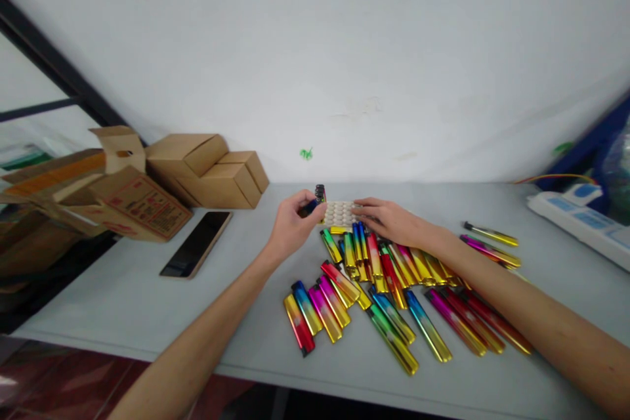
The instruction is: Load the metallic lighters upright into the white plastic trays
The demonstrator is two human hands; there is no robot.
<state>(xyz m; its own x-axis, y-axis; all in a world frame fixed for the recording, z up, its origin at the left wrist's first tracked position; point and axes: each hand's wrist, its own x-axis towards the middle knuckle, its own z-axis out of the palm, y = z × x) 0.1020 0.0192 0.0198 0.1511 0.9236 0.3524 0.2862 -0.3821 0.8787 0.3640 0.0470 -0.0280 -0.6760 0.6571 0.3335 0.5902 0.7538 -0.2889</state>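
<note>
At the back middle of the table lies a small white tray (340, 212) with rows of round-edged holes. My left hand (293, 224) is at its left end, thumb and fingers closed around a few lighters (320, 194) whose dark tops stick up; their bodies are mostly hidden. Across the tray's right edge lies my right hand (388, 220), its fingertips gripping the rim, thumb hidden. Just in front of both hands spreads a loose pile of shiny lighters (374, 256), gold fading into red, blue, green or pink. More lighters (315, 308) lie nearer the front edge.
A phone (197, 245) lies flat on the left of the table. Behind it stand closed cardboard boxes (216, 177) and an opened printed carton (142, 203). On the far right is a white power strip (581, 220). A few lighters (492, 234) lie right of my forearm.
</note>
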